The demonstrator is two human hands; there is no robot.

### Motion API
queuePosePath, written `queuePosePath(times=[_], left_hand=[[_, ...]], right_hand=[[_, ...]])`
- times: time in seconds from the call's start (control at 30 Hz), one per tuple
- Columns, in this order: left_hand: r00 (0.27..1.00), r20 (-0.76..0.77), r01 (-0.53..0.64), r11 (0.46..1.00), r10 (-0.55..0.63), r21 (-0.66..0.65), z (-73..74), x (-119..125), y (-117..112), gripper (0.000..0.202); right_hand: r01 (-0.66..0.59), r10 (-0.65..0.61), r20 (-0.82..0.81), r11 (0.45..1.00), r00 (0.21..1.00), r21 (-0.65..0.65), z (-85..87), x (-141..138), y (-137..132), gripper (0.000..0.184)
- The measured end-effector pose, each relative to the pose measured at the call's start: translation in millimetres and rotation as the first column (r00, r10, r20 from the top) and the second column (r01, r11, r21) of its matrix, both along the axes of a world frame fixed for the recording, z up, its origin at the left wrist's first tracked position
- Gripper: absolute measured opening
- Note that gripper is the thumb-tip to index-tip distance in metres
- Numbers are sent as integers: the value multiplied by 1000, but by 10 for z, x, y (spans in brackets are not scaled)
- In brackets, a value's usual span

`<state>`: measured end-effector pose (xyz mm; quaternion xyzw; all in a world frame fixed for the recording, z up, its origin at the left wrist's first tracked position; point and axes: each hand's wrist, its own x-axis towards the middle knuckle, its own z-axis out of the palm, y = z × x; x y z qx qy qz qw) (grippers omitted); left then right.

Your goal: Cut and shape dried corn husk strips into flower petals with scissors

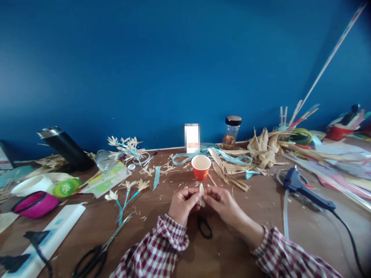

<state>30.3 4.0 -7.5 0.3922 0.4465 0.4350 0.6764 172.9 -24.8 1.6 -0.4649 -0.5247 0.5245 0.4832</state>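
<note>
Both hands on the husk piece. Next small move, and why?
Likely pinch the husk piece tighter at its lower end to shape it: left hand and right hand both grip it by fingertips, upright above the table, while the small scissors and glue gun lie untouched.

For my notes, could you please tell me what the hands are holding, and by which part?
The left hand and right hand together pinch a small pale husk piece at its middle, one on each side.
</note>
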Motion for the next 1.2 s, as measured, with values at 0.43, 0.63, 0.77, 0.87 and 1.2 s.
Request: queuePosePath(times=[0.43,0.63,0.77,0.87,1.2], left_hand=[[998,-37,-41,999,41,18,-29,-28,36,29],[999,-46,18,999,-16,43,21,-15,12,30],[997,-62,55,995,-49,86,39,-24,3,30],[998,-51,44,996,-40,79,30,-25,8,28],[982,182,81,985,-54,-149,58,-19,33,31]], right_hand=[[9,-14,-91,998,996,-60,-81,15,37,24],[88,-92,75,995,993,52,-91,31,44,20],[86,-88,67,996,994,37,-75,32,32,20],[69,-70,35,997,997,26,-62,26,26,22],[41,-72,-181,985,981,-170,4,8,18,32]])
